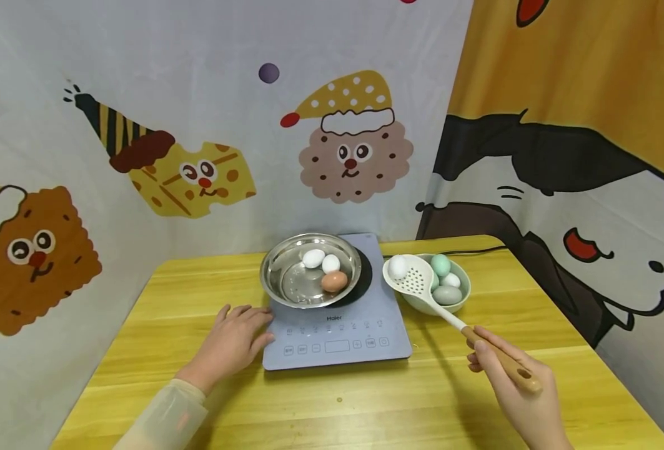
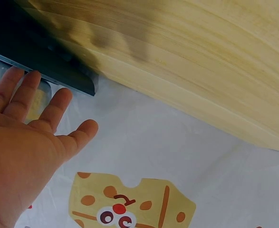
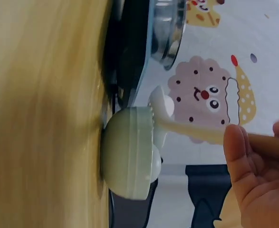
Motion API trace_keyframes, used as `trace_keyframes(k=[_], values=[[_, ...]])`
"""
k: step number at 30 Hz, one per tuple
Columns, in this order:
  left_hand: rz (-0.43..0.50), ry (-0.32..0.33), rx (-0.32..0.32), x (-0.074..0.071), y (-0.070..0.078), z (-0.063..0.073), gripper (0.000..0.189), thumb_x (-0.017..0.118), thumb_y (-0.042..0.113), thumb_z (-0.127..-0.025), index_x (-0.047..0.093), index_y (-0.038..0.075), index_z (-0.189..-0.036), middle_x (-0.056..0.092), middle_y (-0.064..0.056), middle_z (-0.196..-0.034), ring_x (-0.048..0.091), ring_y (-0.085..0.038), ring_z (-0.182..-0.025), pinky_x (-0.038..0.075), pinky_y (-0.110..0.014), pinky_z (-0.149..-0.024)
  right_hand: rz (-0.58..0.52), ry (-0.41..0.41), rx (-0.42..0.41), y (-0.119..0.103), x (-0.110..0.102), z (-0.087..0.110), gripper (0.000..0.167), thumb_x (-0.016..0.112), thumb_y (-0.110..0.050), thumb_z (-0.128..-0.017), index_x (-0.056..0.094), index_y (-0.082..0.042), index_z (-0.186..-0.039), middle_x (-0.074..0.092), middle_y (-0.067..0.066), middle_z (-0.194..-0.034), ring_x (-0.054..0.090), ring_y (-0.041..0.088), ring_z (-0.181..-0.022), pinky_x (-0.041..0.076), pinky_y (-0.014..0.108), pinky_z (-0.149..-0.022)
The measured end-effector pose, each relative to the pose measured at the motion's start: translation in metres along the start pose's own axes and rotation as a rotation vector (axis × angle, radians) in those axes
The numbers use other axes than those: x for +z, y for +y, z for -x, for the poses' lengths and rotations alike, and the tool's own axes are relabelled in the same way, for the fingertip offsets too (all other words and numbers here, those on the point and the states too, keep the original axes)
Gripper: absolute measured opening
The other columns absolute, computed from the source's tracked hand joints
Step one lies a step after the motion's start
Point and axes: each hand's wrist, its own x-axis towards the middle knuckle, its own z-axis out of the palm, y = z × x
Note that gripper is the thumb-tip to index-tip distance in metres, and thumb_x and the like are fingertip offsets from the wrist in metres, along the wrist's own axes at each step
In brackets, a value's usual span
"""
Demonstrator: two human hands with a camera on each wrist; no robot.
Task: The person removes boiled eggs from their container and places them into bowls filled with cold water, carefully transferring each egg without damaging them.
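Observation:
My right hand [image 1: 520, 381] grips the wooden handle of a white slotted spoon [image 1: 450, 317]. In the spoon's perforated bowl lies a white egg [image 1: 398, 267], over the left rim of a pale green bowl [image 1: 463, 294]. That bowl holds several eggs, among them a mint green egg [image 1: 440, 265] and a grey egg [image 1: 446, 295]. My left hand [image 1: 233, 337] lies at the left edge of the induction cooker [image 1: 337, 331], fingers extended and holding nothing. On the cooker sits a steel pan [image 1: 287, 294] with two white eggs [image 1: 313, 258] and a brown egg [image 1: 334, 281] inside.
The wooden table [image 1: 354, 406] carries the cooker and the green bowl. Behind them hangs a printed curtain [image 1: 225, 94] close to the table's back edge. A black cord [image 1: 478, 251] runs along the back right, behind the bowl.

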Motion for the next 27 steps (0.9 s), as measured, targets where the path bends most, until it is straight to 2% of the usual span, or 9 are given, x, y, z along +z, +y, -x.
trace_keyframes(k=[4, 9, 13, 19, 27], values=[[-0.002, -0.003, 0.000, 0.000, 0.000, 0.000, 0.046, 0.075, 0.040, -0.100, 0.072, 0.012, -0.137, 0.071, -0.009, -0.143, 0.062, -0.044, -0.135, 0.036, -0.078, -0.118, -0.243, 0.024, 0.221, -0.004, 0.001, -0.008, 0.037, 0.063, -0.018, -0.109, 0.069, 0.008, -0.134, 0.085, 0.005, -0.107, 0.081, 0.020, -0.084, 0.067, 0.032, -0.078], [0.003, -0.009, -0.002, 0.000, -0.001, 0.000, 0.046, 0.075, 0.040, -0.100, 0.072, 0.013, -0.137, 0.071, -0.009, -0.144, 0.062, -0.043, -0.135, 0.036, -0.077, -0.118, -0.444, 0.094, 0.372, -0.003, 0.003, -0.013, 0.040, 0.063, -0.026, -0.109, 0.070, 0.005, -0.133, 0.084, 0.010, -0.110, 0.081, 0.023, -0.088, 0.067, 0.036, -0.080], [0.007, -0.005, -0.004, -0.001, -0.001, 0.001, 0.046, 0.075, 0.040, -0.100, 0.072, 0.013, -0.137, 0.071, -0.009, -0.143, 0.063, -0.043, -0.135, 0.036, -0.078, -0.118, -0.575, 0.088, 0.436, 0.001, 0.002, -0.015, 0.037, 0.060, -0.032, -0.111, 0.074, -0.004, -0.130, 0.083, 0.009, -0.108, 0.080, 0.021, -0.090, 0.067, 0.032, -0.081], [0.015, -0.016, -0.012, -0.001, -0.001, 0.001, 0.046, 0.074, 0.040, -0.100, 0.071, 0.013, -0.138, 0.070, -0.009, -0.145, 0.062, -0.042, -0.136, 0.034, -0.078, -0.119, -0.730, 0.038, 0.491, 0.012, -0.001, -0.016, 0.033, 0.053, -0.036, -0.113, 0.077, -0.016, -0.123, 0.083, 0.004, -0.108, 0.079, 0.016, -0.094, 0.066, 0.027, -0.083], [0.014, -0.016, -0.011, 0.001, -0.002, 0.001, 0.047, 0.074, 0.041, -0.100, 0.071, 0.014, -0.138, 0.070, -0.008, -0.145, 0.061, -0.042, -0.136, 0.035, -0.077, -0.120, -0.957, -0.057, 0.516, 0.017, -0.006, -0.015, 0.039, 0.045, -0.037, -0.116, 0.075, -0.013, -0.125, 0.079, 0.004, -0.115, 0.074, 0.014, -0.105, 0.064, 0.025, -0.091]])
